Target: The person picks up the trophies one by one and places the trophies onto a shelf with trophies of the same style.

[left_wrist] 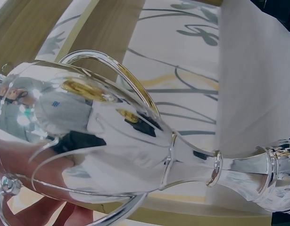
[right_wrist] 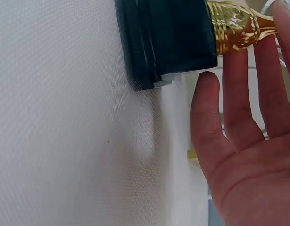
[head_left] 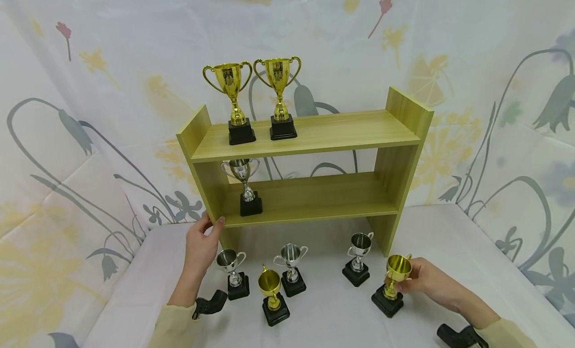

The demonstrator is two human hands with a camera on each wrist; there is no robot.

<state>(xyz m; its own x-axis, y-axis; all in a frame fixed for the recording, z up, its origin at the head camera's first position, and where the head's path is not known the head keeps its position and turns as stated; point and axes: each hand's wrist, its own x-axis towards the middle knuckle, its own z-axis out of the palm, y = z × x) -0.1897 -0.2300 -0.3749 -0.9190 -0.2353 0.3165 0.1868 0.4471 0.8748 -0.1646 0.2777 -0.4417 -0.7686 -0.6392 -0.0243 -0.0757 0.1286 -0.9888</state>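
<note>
My right hand holds a small gold trophy by its stem, near the table's right side. In the right wrist view, the trophy's black base sits close to the white cloth, with the fingers around the gold stem. My left hand grips the left side panel of a wooden shelf unit, thumb at its front edge. Just beside that hand stands a silver trophy, and a silver cup fills much of the left wrist view.
Two large gold trophies, a left one and a right one, stand on the top board. A silver trophy occupies the middle board's left end. Before the unit are a gold trophy and two silver ones, nearer and farther right.
</note>
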